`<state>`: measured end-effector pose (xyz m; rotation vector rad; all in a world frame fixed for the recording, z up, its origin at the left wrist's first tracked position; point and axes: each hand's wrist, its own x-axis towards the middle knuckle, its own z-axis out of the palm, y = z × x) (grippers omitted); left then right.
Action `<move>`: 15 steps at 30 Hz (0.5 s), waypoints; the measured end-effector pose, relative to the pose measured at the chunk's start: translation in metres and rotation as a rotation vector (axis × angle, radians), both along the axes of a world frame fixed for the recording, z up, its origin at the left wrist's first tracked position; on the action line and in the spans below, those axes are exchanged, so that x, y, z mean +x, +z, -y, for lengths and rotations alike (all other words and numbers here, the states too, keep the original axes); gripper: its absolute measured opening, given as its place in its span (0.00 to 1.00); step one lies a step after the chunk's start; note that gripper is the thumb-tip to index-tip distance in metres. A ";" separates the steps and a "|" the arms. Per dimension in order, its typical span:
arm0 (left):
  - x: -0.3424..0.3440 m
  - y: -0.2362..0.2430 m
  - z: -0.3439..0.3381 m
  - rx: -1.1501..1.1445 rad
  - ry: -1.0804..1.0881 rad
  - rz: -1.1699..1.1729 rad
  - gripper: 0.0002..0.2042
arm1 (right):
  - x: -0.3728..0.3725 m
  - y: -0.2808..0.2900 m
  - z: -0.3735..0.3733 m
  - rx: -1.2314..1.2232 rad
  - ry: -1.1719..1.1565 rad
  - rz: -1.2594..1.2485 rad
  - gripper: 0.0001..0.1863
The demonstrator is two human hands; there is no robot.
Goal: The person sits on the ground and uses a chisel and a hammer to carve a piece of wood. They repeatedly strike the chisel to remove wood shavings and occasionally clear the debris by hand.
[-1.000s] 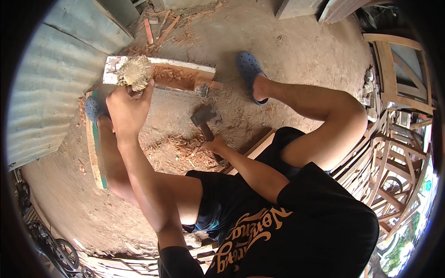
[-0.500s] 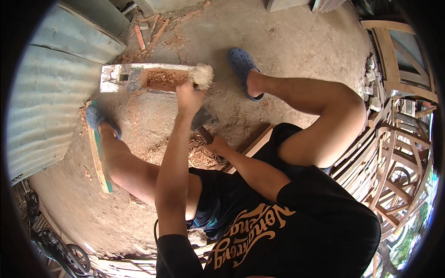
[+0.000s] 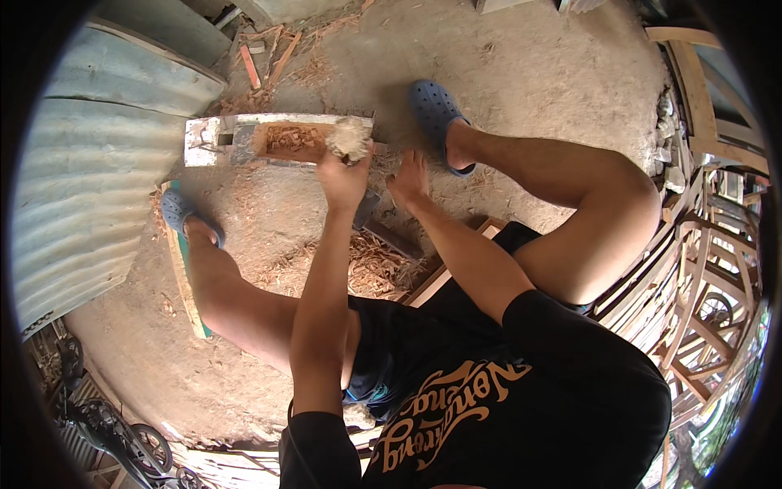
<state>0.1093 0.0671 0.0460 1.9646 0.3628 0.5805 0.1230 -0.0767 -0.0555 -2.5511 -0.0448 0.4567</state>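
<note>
My left hand [image 3: 342,181] is closed around a chisel [image 3: 349,140] with a pale, frayed, splayed handle end; its blade is hidden from view. It is over the right part of a long wooden block [image 3: 202,143] with worn white paint. A rectangular recess [image 3: 292,138] in the block holds reddish wood chips. Right of the block, low over the ground, my right hand [image 3: 410,181] is empty with fingers stretched forward. A hammer [image 3: 394,239] with a dark head lies between my forearms, its handle over curled wood shavings [image 3: 362,269].
Blue clogs [image 3: 436,110] are on my feet, either side of the block. A green-edged board [image 3: 186,281] lies under the left one. Corrugated metal sheets [image 3: 106,163] stand at left. Wooden frames [image 3: 709,285] are stacked at right, and a motorcycle [image 3: 106,432] is at lower left.
My right hand has let go of the hammer and moved forward beside the block's right end. The hammer now lies on the ground. My left hand still holds the chisel.
</note>
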 end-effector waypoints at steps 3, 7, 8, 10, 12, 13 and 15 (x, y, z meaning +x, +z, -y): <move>-0.002 0.012 -0.022 -0.018 0.094 0.049 0.09 | 0.031 -0.003 -0.009 0.047 0.176 0.121 0.41; -0.012 0.017 -0.046 -0.132 0.201 0.133 0.09 | 0.033 0.003 -0.030 0.048 0.113 -0.087 0.41; -0.018 0.011 -0.056 -0.170 0.223 0.147 0.09 | 0.018 0.011 -0.041 0.091 0.057 -0.028 0.40; -0.022 0.009 -0.064 -0.218 0.213 0.117 0.09 | -0.004 0.015 -0.042 0.124 -0.009 -0.058 0.39; -0.029 -0.002 -0.071 -0.319 0.228 0.122 0.10 | -0.033 0.021 -0.041 0.160 0.028 -0.258 0.38; -0.031 -0.006 -0.071 -0.368 0.237 0.127 0.11 | -0.052 0.026 -0.040 0.191 0.059 -0.363 0.38; -0.031 0.004 -0.059 -0.356 0.230 0.089 0.12 | -0.092 0.026 -0.033 0.256 0.122 -0.268 0.37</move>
